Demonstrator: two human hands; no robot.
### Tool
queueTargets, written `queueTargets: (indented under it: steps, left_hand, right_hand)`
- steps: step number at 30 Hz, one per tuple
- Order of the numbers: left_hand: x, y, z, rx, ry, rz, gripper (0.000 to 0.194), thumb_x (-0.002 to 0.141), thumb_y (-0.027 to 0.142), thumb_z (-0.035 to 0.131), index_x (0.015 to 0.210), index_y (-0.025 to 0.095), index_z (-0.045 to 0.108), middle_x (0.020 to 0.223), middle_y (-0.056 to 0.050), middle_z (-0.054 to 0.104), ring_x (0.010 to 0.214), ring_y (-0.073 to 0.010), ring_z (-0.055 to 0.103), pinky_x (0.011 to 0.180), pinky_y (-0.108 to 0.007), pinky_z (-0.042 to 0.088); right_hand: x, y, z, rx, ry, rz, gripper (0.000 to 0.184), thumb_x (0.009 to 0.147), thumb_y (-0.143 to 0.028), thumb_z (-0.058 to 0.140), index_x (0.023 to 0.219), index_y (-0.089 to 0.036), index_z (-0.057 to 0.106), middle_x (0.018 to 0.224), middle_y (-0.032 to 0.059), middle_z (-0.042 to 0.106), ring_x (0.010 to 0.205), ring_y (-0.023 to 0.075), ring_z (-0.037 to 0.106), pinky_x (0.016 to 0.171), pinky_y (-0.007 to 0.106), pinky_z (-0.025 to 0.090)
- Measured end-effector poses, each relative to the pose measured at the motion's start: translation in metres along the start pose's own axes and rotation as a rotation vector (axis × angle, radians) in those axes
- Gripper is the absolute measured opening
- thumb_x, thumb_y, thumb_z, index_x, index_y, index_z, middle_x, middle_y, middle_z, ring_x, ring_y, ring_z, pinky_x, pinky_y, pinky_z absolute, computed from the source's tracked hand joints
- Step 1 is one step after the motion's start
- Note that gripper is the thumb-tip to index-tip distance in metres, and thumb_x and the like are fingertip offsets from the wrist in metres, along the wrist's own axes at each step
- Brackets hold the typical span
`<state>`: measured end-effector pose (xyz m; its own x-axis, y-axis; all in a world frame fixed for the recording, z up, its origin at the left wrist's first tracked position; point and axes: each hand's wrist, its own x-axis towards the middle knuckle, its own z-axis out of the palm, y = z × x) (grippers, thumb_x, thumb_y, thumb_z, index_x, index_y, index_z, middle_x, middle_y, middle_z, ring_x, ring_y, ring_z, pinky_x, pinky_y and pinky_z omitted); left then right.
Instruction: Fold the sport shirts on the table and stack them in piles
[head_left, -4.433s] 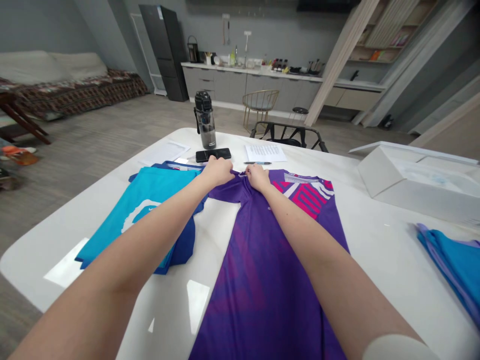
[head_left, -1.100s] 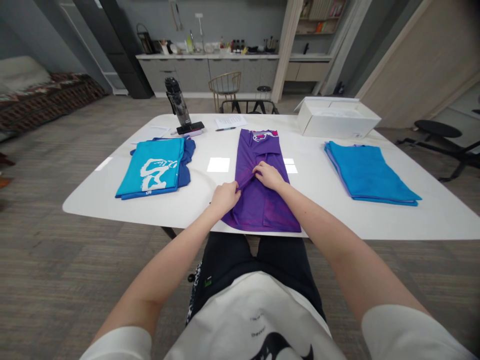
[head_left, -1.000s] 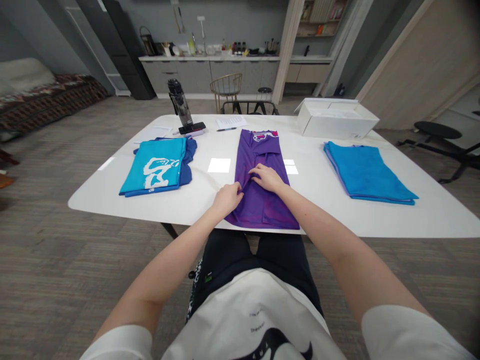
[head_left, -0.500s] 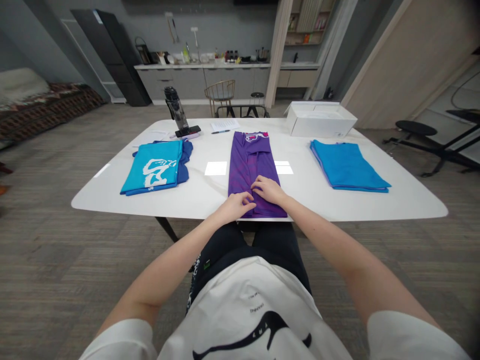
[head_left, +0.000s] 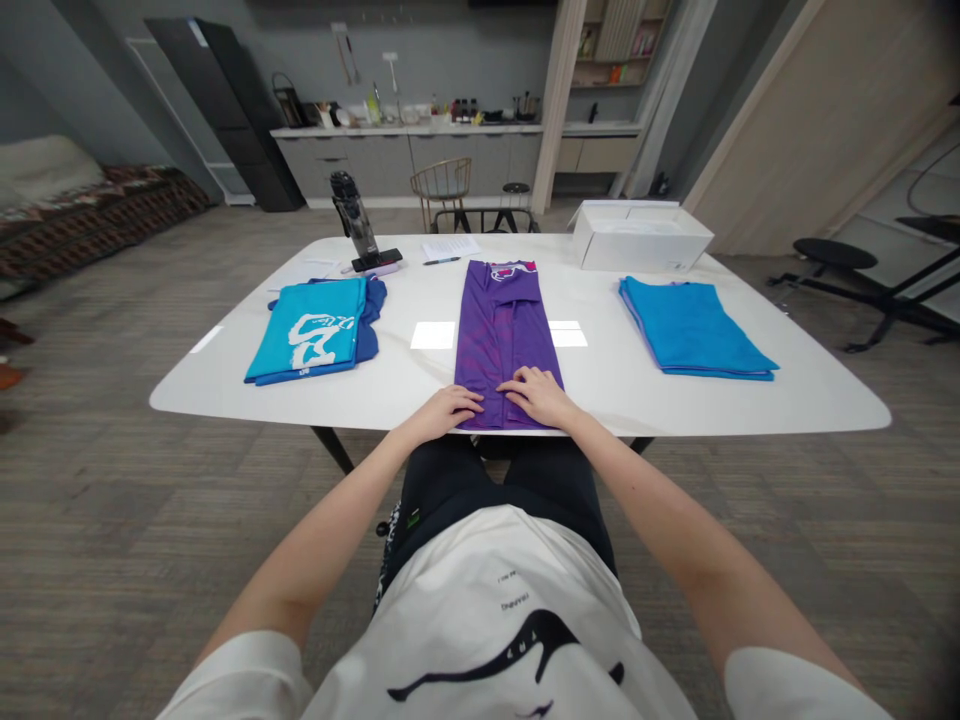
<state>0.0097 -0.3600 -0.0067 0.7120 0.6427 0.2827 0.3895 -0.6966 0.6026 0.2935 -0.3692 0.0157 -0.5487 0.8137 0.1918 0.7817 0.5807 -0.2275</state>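
A purple jersey [head_left: 499,340] lies folded into a long, narrow strip at the middle of the white counter [head_left: 622,340]. It runs from far to near, with a pink and white pattern showing at its far end and its near end just at the counter's near edge. The right hand [head_left: 538,395] lies open and flat on the jersey's near end, fingers spread a little and pointing left, gripping nothing. The left hand [head_left: 446,412] is also open, palm down and not gripping, with its fingertips reaching onto the jersey's left edge. From this angle, the heel of that hand seems to sit on the bare counter, though that is hard to make out.

To the left, a folded turquoise shirt [head_left: 307,335] with a white print lies on a darker blue garment [head_left: 371,320]. To the right, well apart from the jersey, is a folded stack of bright blue shirts [head_left: 694,330], with a white open box [head_left: 641,245] beyond it at the far edge. Along the far side stand a dark-lidded water bottle [head_left: 352,215] and a phone [head_left: 376,262], with a printed sheet [head_left: 450,248] and a pen [head_left: 441,261] just beside them. Farther off are a gold chair [head_left: 441,190] and grey kitchen cabinets [head_left: 405,165].
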Motion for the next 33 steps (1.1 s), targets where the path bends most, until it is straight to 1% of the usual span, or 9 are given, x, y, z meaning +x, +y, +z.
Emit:
queueTargets:
  steps: [2, 5, 7, 10, 13, 16, 23, 29, 33]
  left_hand:
    - [-0.002, 0.004, -0.003, -0.021, 0.008, -0.003, 0.024, 0.095, 0.019, 0.06, 0.107, 0.024, 0.081, 0.126, -0.007, 0.075, 0.117, -0.0222, 0.068, 0.108, -0.043, 0.05]
    - [-0.009, 0.001, -0.012, -0.066, 0.052, -0.028, 0.04, 0.092, 0.007, 0.047, 0.106, 0.023, 0.081, 0.124, -0.006, 0.076, 0.118, -0.0194, 0.068, 0.108, -0.04, 0.051]
    - [-0.014, -0.009, -0.018, -0.056, 0.055, -0.041, 0.047, 0.086, 0.001, 0.043, 0.104, 0.022, 0.081, 0.123, -0.005, 0.076, 0.119, -0.0195, 0.068, 0.11, -0.04, 0.051]
    - [-0.019, -0.026, -0.024, -0.008, -0.006, -0.019, 0.052, 0.079, -0.002, 0.044, 0.106, 0.023, 0.081, 0.124, -0.006, 0.076, 0.122, -0.0208, 0.067, 0.112, -0.042, 0.049]
    - [-0.019, -0.033, -0.025, 0.025, -0.05, 0.018, 0.05, 0.083, 0.0, 0.045, 0.108, 0.024, 0.081, 0.127, -0.006, 0.075, 0.125, -0.021, 0.065, 0.116, -0.043, 0.046]
    - [-0.013, -0.03, -0.026, 0.023, -0.081, 0.029, 0.038, 0.091, 0.009, 0.05, 0.106, 0.025, 0.081, 0.127, -0.007, 0.074, 0.122, -0.0204, 0.065, 0.113, -0.04, 0.047]
    - [0.002, -0.016, -0.035, -0.018, -0.148, -0.005, 0.02, 0.095, 0.025, 0.061, 0.1, 0.023, 0.081, 0.119, -0.008, 0.074, 0.11, -0.0205, 0.067, 0.103, -0.035, 0.049]
    - [0.0, -0.01, -0.029, -0.005, -0.096, -0.031, 0.018, 0.096, 0.034, 0.065, 0.098, 0.025, 0.081, 0.12, -0.007, 0.073, 0.112, -0.0223, 0.065, 0.105, -0.037, 0.045]
    - [-0.008, -0.007, -0.024, 0.057, -0.07, -0.062, 0.019, 0.098, 0.036, 0.063, 0.103, 0.028, 0.08, 0.128, -0.007, 0.071, 0.122, -0.024, 0.062, 0.118, -0.045, 0.036]
  right_hand:
    - [-0.004, 0.001, -0.002, 0.046, 0.012, -0.014, 0.035, 0.106, -0.037, 0.05, 0.136, -0.037, 0.068, 0.118, 0.0093, 0.064, 0.105, 0.0258, 0.057, 0.091, 0.04, 0.04]
    - [-0.015, 0.01, -0.005, 0.186, 0.085, -0.025, 0.036, 0.103, -0.029, 0.054, 0.135, -0.033, 0.069, 0.12, 0.0088, 0.067, 0.107, 0.0252, 0.06, 0.095, 0.041, 0.044]
    - [-0.026, 0.024, -0.007, 0.269, 0.174, -0.005, 0.033, 0.099, -0.02, 0.054, 0.122, -0.028, 0.076, 0.117, 0.0083, 0.069, 0.106, 0.0248, 0.062, 0.097, 0.041, 0.047]
    - [-0.045, 0.053, -0.008, 0.32, 0.254, 0.057, 0.037, 0.09, -0.008, 0.049, 0.096, -0.025, 0.081, 0.111, 0.008, 0.071, 0.107, 0.0256, 0.064, 0.1, 0.044, 0.049]
    - [-0.061, 0.079, -0.01, 0.339, 0.208, 0.106, 0.039, 0.088, -0.007, 0.048, 0.089, -0.026, 0.082, 0.112, 0.0085, 0.071, 0.109, 0.0268, 0.065, 0.101, 0.047, 0.05]
    - [-0.066, 0.092, -0.014, 0.343, 0.113, 0.105, 0.031, 0.092, -0.017, 0.055, 0.093, -0.028, 0.084, 0.118, 0.0096, 0.07, 0.113, 0.0282, 0.064, 0.103, 0.048, 0.05]
    - [-0.056, 0.092, -0.024, 0.339, -0.061, 0.112, 0.02, 0.086, -0.023, 0.07, 0.099, -0.031, 0.084, 0.123, 0.0084, 0.063, 0.117, 0.0282, 0.06, 0.108, 0.048, 0.045]
    - [-0.059, 0.085, -0.027, 0.33, -0.069, 0.143, 0.017, 0.084, -0.028, 0.074, 0.098, -0.031, 0.083, 0.124, 0.0084, 0.062, 0.118, 0.0298, 0.06, 0.108, 0.049, 0.042]
    - [-0.067, 0.078, -0.027, 0.33, -0.053, 0.113, 0.02, 0.083, -0.027, 0.075, 0.1, -0.032, 0.084, 0.127, 0.0087, 0.065, 0.118, 0.0318, 0.06, 0.106, 0.051, 0.042]
